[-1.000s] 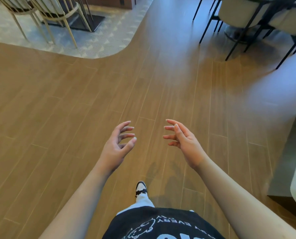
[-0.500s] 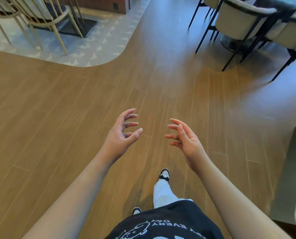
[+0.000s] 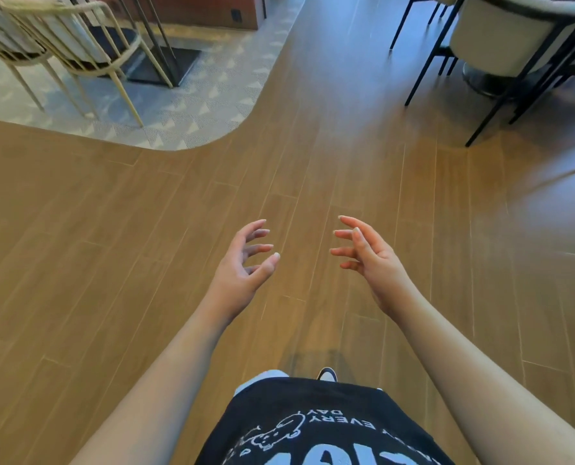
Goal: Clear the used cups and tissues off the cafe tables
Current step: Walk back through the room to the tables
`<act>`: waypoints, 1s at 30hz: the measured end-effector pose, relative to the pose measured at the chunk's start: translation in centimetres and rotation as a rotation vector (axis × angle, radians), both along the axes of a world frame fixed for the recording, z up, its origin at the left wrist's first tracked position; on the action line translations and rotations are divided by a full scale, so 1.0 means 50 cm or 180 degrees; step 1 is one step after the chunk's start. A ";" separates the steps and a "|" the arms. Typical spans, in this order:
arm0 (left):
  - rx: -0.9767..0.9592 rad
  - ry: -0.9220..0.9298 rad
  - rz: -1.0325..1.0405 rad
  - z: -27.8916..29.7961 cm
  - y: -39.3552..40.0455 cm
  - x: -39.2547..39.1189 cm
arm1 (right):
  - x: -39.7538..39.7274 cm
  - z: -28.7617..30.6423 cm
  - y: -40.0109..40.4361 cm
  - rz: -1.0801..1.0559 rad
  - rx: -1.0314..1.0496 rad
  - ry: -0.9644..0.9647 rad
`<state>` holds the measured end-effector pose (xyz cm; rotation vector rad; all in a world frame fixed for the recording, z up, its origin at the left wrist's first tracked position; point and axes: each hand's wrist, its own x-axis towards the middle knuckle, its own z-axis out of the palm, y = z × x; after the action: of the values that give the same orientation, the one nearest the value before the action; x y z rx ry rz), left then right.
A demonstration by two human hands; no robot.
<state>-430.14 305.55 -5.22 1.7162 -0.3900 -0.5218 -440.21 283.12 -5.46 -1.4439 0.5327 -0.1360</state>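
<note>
The person stands on the brown wood-plank floor (image 3: pixel 112 246), both bare arms held out in front at waist height. The left hand (image 3: pixel 242 263) has a released grip: its fingers are spread and loosely bent, and it holds nothing. The right hand (image 3: pixel 370 256) is the same, fingers apart and slightly hooked, palm turned inward toward the left one, with nothing in it. The two hands are near each other but apart, with bare floor showing between them.

No used cups or tissues show anywhere in view, so I cannot tell where they are.

Below the arms hangs a black T-shirt with white printed lettering and a cartoon figure (image 3: pixel 313 427), and just past its hem the toe of a black-and-white sneaker (image 3: pixel 327 374) rests on the planks.

At the far left, two cream metal-framed chairs with slatted backs (image 3: pixel 78 45) stand on a pale grey patterned floor section (image 3: pixel 212 95), beside a black square pedestal base (image 3: pixel 165 65). At the far right, a white upholstered armchair on thin black legs (image 3: pixel 500 41) stands on the wood.
</note>
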 end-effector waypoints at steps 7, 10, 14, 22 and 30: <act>0.0000 0.0038 0.0029 -0.014 -0.086 0.176 | 0.185 -0.018 -0.068 0.0128 0.0000 0.0013; -0.0067 0.0041 0.0019 -0.033 -0.119 0.279 | 0.283 -0.032 -0.099 0.0148 -0.0064 0.0045; -0.0199 0.0068 0.0044 -0.047 -0.159 0.432 | 0.430 -0.039 -0.137 0.0103 -0.0121 0.0121; -0.0126 -0.0093 -0.0236 -0.015 -0.255 0.715 | 0.678 -0.009 -0.209 -0.0037 -0.0173 0.0088; -0.0189 -0.0052 -0.0347 -0.044 -0.411 0.911 | 0.831 -0.028 -0.381 -0.0281 -0.0141 0.0168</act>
<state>-384.62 284.98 -7.43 1.6494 -0.5080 -0.5701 -398.66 264.06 -6.84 -1.4708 0.6406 -0.1811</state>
